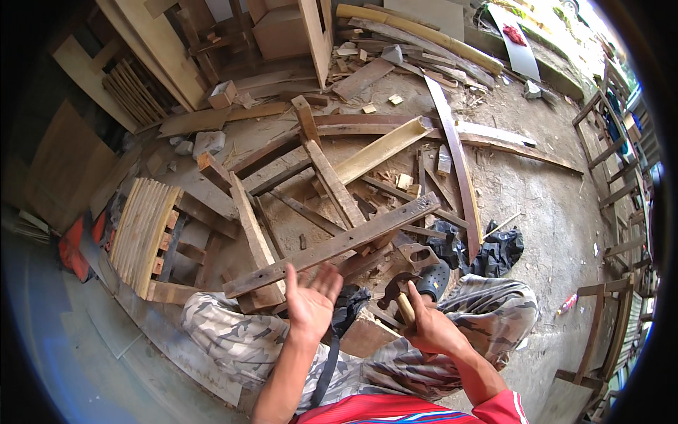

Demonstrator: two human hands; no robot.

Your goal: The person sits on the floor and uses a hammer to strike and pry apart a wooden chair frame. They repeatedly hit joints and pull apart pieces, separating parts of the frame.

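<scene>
My left hand [311, 300] is raised palm up with the fingers spread, holding nothing. Just beyond its fingertips lies a dark wooden bar [339, 244] with holes in it, running across a wooden frame [328, 180] that rests on the ground. In my right hand [434, 328] is a hammer [404, 308], gripped by its pale wooden handle, its dark head towards the frame. Between my legs is a wooden block [367, 333], with black plastic or cloth [347, 307] beside it. A dark clog [433, 280] shows next to the hammer head.
A slatted wooden piece [145, 237] stands at left. Long planks [452, 155] and a split bamboo-like length [385, 148] lie beyond the frame. Crumpled black plastic [498, 253] is at right, near wooden racks [614, 177]. Scrap wood and stones [208, 143] litter the ground.
</scene>
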